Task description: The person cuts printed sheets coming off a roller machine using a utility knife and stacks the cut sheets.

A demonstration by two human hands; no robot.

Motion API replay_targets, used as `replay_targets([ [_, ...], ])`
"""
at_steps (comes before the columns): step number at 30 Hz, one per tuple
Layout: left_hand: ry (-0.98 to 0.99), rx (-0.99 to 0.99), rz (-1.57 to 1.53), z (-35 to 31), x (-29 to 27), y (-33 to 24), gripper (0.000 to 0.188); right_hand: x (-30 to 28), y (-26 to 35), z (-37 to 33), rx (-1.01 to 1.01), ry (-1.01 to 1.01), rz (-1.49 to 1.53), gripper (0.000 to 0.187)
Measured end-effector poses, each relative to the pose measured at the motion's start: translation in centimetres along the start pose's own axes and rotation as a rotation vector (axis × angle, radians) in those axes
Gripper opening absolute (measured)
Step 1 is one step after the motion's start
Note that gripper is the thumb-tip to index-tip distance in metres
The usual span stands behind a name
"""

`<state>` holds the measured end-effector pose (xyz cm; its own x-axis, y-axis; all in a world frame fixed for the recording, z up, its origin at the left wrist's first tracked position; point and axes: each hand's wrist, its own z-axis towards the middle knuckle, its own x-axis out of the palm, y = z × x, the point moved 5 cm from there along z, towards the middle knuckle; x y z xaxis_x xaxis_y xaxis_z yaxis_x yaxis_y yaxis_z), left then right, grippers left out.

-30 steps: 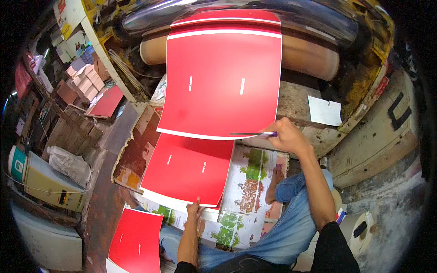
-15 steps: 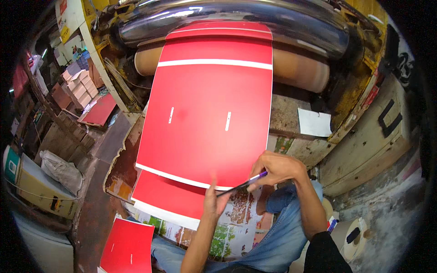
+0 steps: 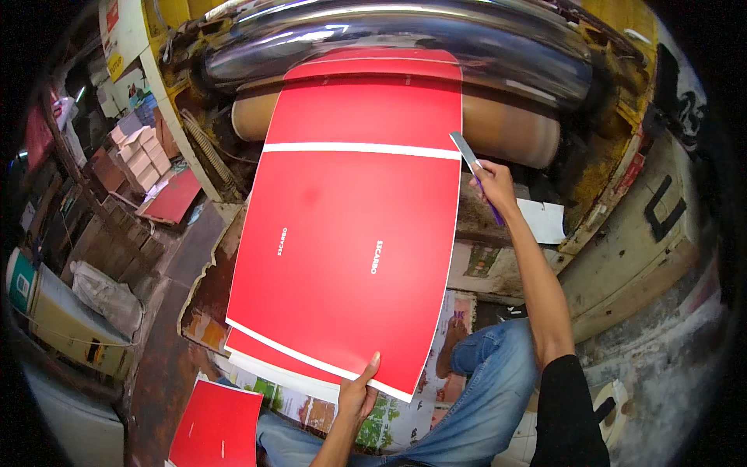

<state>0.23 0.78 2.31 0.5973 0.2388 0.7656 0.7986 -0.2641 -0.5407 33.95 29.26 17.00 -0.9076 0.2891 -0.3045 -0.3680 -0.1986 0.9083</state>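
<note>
A long red printed sheet (image 3: 334, 210) with white borders hangs from the rollers toward me. My left hand (image 3: 355, 397) grips its lower edge near the right corner, thumb on top and fingers underneath. Up by the sheet's right edge, my right hand (image 3: 496, 187) is closed around the purple handle of a knife (image 3: 464, 148). Its flat grey blade points up and left, with the tip at the right end of the white stripe (image 3: 362, 150) across the sheet. Whether the blade touches the sheet I cannot tell.
Shiny metal rollers (image 3: 389, 58) and a tan roller (image 3: 513, 132) span the yellow machine frame. Under the held sheet lies a red stack with white edges (image 3: 288, 373). Another red sheet (image 3: 222, 420) lies lower left. A white paper piece (image 3: 542, 222) and a metal cabinet (image 3: 622, 233) are at the right.
The red sheet has come further down toward me, its white stripe lower. My left hand now grips its bottom edge. My right hand has moved up with the knife to the right edge.
</note>
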Motion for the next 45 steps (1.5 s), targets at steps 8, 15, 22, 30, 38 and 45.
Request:
replay_targets([
  [8,-0.078,-0.08,0.096,-2.6,-2.9,1.1,0.046,-1.6,-1.5,-4.2,0.011,-0.065,0.109,0.028],
  [15,-0.138,-0.07,0.091,-5.6,-5.8,1.2,0.049,0.5,-1.0,-5.3,0.039,0.099,-0.06,0.029],
  [22,-0.166,-0.115,0.067,-8.4,-7.2,0.7,0.056,0.9,-1.5,-10.9,0.137,0.186,0.02,0.025],
  [30,-0.228,-0.115,0.027,-12.5,-10.6,-1.2,0.059,5.0,-2.7,-16.1,-0.027,0.278,-0.232,0.021],
  [38,-0.236,-0.169,0.144,-15.6,-15.3,-1.8,0.068,0.2,-4.8,-9.5,0.022,-0.285,-0.247,0.046],
  [45,-0.329,-0.475,0.003,-24.0,-32.6,-2.9,0.077,8.4,-5.3,-7.2,0.362,0.148,0.933,0.056],
])
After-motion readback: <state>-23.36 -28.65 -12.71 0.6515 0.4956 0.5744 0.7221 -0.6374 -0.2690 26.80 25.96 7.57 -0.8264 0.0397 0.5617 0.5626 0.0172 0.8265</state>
